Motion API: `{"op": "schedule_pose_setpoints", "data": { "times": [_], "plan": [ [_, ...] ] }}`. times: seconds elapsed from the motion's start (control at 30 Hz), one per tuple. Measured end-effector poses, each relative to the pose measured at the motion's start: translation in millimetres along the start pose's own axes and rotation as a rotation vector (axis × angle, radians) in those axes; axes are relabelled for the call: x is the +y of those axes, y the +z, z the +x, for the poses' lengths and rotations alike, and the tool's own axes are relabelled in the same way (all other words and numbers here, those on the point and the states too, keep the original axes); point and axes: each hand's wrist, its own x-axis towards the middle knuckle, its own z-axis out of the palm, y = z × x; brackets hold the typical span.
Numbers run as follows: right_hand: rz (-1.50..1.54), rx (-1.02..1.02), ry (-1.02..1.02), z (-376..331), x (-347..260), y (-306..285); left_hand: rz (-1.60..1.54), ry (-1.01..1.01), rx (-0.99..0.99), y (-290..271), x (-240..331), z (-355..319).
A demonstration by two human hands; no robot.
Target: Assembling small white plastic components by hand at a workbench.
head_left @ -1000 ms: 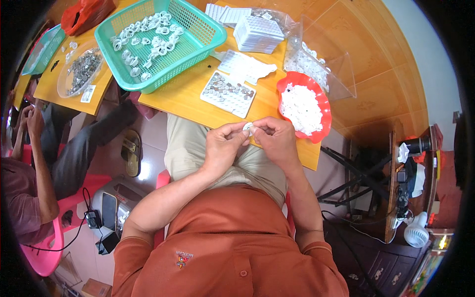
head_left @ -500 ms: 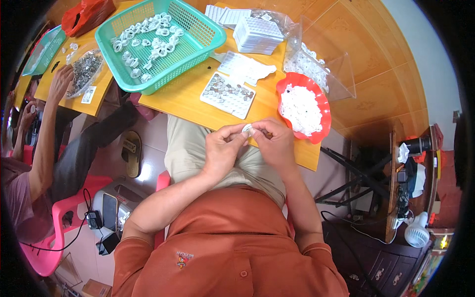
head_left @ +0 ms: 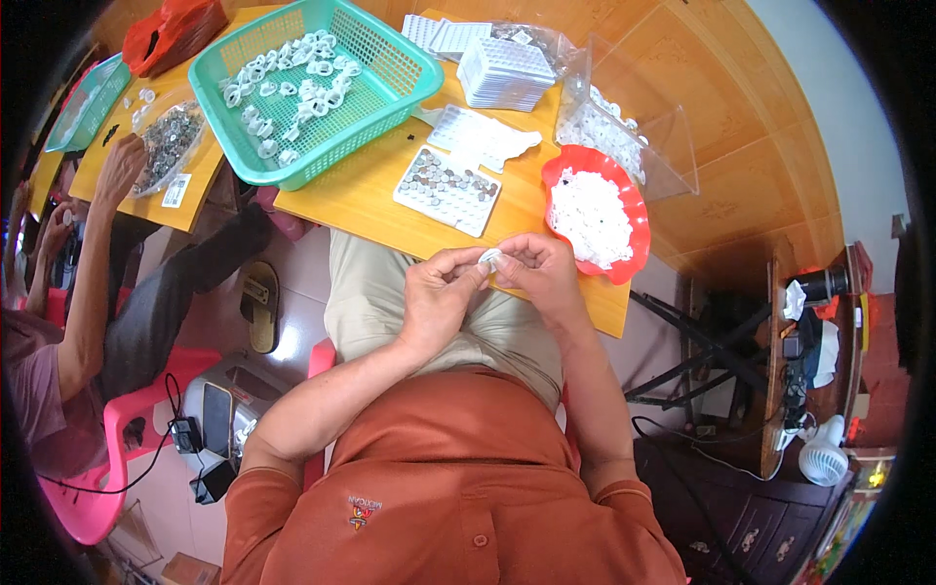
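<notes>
Orange-yellow laminate is covering the low work table (head_left: 370, 210) where a person in a rust-coloured shirt is sitting, both hands meeting just over the table's near edge. The left hand (head_left: 439, 297) and the right hand (head_left: 541, 278) are pinching a small white plastic piece (head_left: 488, 259) between them, thumbs and forefingers closed tight on it while the other fingers are curling loosely; the piece is hanging above the person's lap, just short of the tabletop.

Just beside the right hand, a red scalloped bowl (head_left: 624, 210) is brimming with more small white pieces. Ahead of the hands, a white compartment tray (head_left: 447, 190) is holding rows of small metal parts, with a second white tray (head_left: 483, 136) lying beyond it and a stack of white trays (head_left: 505, 73) farther back. A green plastic basket (head_left: 390, 73) with white ring-shaped parts in it is sitting at the table's left half, and clear plastic bags (head_left: 624, 132) are lying near the wooden wall.

At the left, a co-worker's hand (head_left: 119, 168) is resting at a clear bag of small metal parts (head_left: 168, 146) on a neighbouring yellow table, the co-worker sitting on a pink plastic chair (head_left: 83, 487). A sandal (head_left: 258, 304) is lying on the pale tiled floor, and a small white fan (head_left: 824, 460) is standing on dark furniture at the right.
</notes>
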Motion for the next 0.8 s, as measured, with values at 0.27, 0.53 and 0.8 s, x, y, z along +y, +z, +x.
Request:
{"op": "schedule_pose_setpoints", "data": {
  "times": [0.27, 0.53, 0.8],
  "plan": [
    [-0.293, 0.052, -0.120, -1, 9, 3, -0.055, -0.011, 0.012, 3, 1, 1],
    [-0.602, 0.186, -0.420, -5, 9, 25, -0.107, -0.015, 0.097, 2, -3, 1],
    [-0.738, 0.241, -0.415, -12, 6, 30, -0.066, 0.005, 0.111, 4, 1, -1]
  ]
}}
